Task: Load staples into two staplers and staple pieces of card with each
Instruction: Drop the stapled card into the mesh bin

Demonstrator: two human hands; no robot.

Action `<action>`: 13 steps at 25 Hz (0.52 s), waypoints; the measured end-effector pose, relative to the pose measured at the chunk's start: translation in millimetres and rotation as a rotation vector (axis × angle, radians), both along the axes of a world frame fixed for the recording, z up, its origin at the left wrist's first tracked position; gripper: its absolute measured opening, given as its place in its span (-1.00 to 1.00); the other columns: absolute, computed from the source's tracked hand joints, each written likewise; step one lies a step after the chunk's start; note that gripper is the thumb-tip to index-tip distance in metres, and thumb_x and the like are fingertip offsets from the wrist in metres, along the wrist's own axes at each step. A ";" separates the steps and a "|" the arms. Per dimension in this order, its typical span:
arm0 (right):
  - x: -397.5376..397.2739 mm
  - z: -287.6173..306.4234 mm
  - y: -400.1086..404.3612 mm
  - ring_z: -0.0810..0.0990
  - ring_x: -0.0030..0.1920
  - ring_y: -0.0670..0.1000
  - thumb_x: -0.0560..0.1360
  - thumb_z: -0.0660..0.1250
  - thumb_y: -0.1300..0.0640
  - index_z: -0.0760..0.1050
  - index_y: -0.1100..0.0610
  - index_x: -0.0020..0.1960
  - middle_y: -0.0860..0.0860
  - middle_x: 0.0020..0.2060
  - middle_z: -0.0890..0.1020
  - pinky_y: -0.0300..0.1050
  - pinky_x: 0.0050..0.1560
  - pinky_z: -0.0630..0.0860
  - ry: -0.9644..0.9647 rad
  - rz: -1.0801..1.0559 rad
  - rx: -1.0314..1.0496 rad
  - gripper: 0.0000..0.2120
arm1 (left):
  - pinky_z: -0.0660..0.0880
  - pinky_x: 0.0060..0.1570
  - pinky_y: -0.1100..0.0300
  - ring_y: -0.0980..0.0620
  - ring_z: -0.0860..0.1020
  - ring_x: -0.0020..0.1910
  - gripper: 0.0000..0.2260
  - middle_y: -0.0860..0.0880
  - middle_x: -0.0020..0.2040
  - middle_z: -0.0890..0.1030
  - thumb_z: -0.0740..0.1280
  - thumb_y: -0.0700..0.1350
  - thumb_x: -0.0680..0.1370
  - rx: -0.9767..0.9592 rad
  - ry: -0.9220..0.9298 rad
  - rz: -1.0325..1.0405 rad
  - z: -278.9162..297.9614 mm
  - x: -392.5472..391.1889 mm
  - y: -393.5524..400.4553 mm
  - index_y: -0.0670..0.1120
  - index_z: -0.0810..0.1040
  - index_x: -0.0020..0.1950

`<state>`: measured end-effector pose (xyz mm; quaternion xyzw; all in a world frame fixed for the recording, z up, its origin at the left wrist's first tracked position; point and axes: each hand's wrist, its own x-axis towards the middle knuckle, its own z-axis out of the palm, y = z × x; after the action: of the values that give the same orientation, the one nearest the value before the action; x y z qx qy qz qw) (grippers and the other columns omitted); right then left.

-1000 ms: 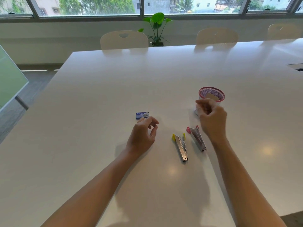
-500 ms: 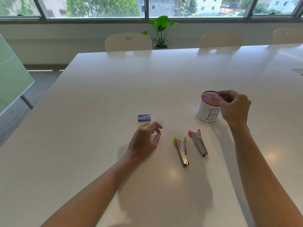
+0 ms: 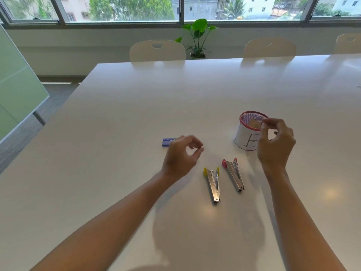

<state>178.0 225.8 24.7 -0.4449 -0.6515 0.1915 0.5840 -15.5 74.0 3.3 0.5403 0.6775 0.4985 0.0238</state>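
Tabletop (image 3: 117, 192): yellow-tipped stapler (image 3: 213, 184) and pink-tipped stapler (image 3: 234, 176) lying side by side; left hand (image 3: 180, 156) loosely curled, empty, beside blue staple box (image 3: 167, 142); right hand (image 3: 274, 146) fingers curled, contents indiscernible, at pink mesh cup (image 3: 247, 132) containing tan card (image 3: 254, 123).

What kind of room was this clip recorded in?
Most likely an office meeting room: a long white table with matching pale chairs along its far side, a wide band of windows onto buildings and trees, and a potted plant by the sill.
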 end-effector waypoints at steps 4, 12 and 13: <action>-1.4 -2.3 -4.7 0.50 0.11 0.04 0.57 0.29 0.18 0.59 0.11 0.03 0.05 -0.04 0.67 -0.61 0.01 0.26 -0.089 0.009 0.047 -0.88 | 0.40 -0.18 0.50 0.22 0.61 -0.19 -0.94 0.16 -0.23 0.68 0.51 -0.09 0.45 0.036 -0.041 -0.101 42.7 28.7 52.0 0.01 0.65 -0.13; 0.1 -5.0 0.1 0.44 0.12 -0.11 0.59 0.21 0.25 0.54 0.13 0.09 0.03 0.02 0.64 -0.39 0.09 0.43 -0.078 -0.044 0.013 -0.84 | 0.41 -0.21 0.51 0.15 0.59 -0.21 -0.88 -0.02 -0.12 0.73 0.49 -0.21 0.47 -0.078 0.107 -0.185 76.7 54.4 137.0 -0.11 0.65 -0.02; 0.8 -4.4 -0.7 0.44 0.12 -0.11 0.58 0.21 0.28 0.54 0.14 0.09 0.02 0.02 0.64 -0.36 0.11 0.45 -0.077 -0.039 0.010 -0.83 | 0.43 -0.20 0.49 0.14 0.59 -0.21 -0.87 -0.03 -0.11 0.73 0.49 -0.21 0.47 -0.103 0.127 -0.194 75.2 56.0 142.0 -0.11 0.65 0.00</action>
<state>178.8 225.1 20.3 -0.4617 -0.6658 0.1596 0.5641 40.5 216.0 78.5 0.6319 0.6469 0.4231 0.0568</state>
